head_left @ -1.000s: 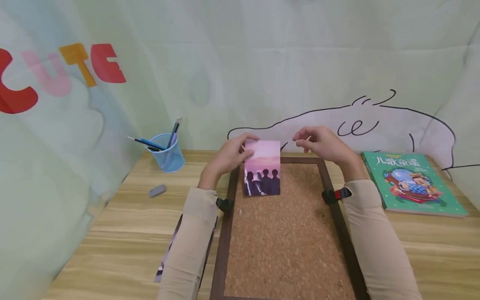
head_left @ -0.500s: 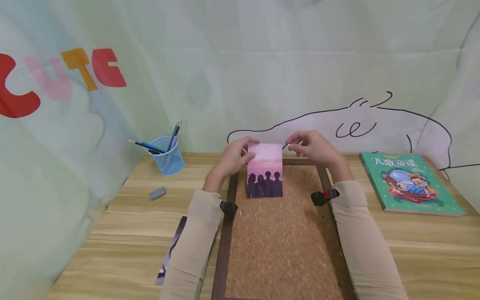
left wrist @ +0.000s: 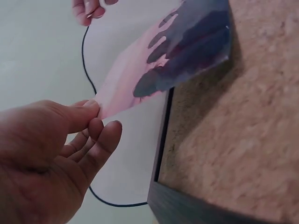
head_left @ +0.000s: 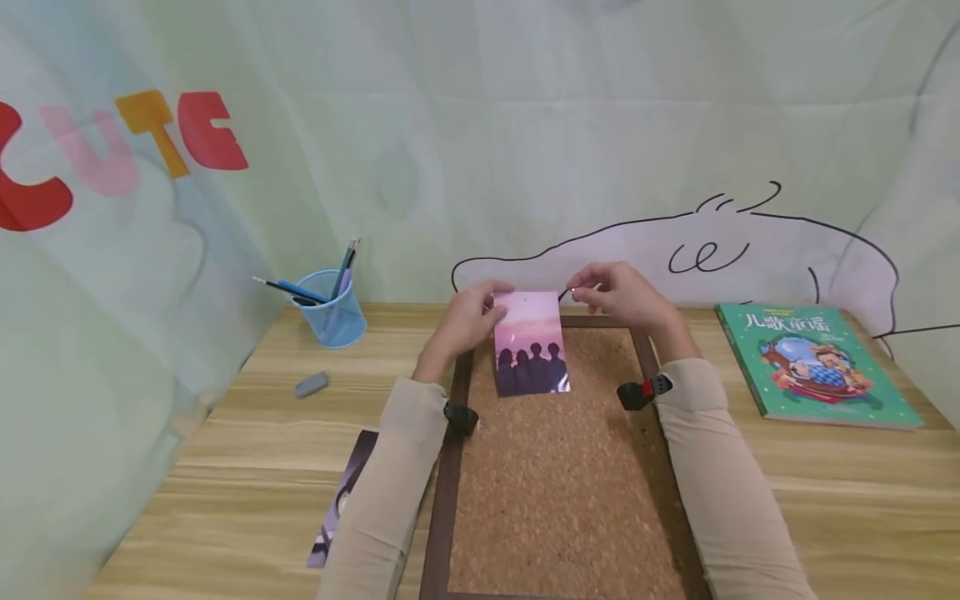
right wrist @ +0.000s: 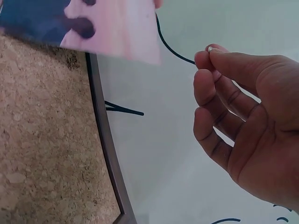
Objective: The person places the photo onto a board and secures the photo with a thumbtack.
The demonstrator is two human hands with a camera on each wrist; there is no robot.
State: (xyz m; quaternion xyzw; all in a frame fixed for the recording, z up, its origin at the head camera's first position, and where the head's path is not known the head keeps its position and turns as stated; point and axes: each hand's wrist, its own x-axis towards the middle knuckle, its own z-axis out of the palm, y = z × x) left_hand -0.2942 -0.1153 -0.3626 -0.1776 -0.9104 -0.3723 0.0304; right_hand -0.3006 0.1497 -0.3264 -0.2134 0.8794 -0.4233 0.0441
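My left hand (head_left: 463,323) pinches the upper left corner of a photo (head_left: 529,346) between thumb and index finger. The photo has a pink sky and several dark silhouettes. It is held over the top of a brown-framed cork board (head_left: 562,492); in the left wrist view, its lower edge stands off the cork. A small dark dot shows near the photo's top edge. Just right of that edge, my right hand (head_left: 630,296) pinches a tiny shiny pin (right wrist: 210,48) between thumb and index finger, apart from the photo. Most of the pin is hidden by the fingertips.
A second photo (head_left: 330,517) lies left of the board, partly under the left sleeve. A grey eraser (head_left: 311,384) and a blue pen cup (head_left: 333,317) with pencils stand farther left. A green book (head_left: 817,362) lies at right. A patterned curtain rises behind the table.
My right hand has moved left, bringing the pin closer to the photo's top right corner. The photo has shifted slightly down and tilted a little, still in my left hand.
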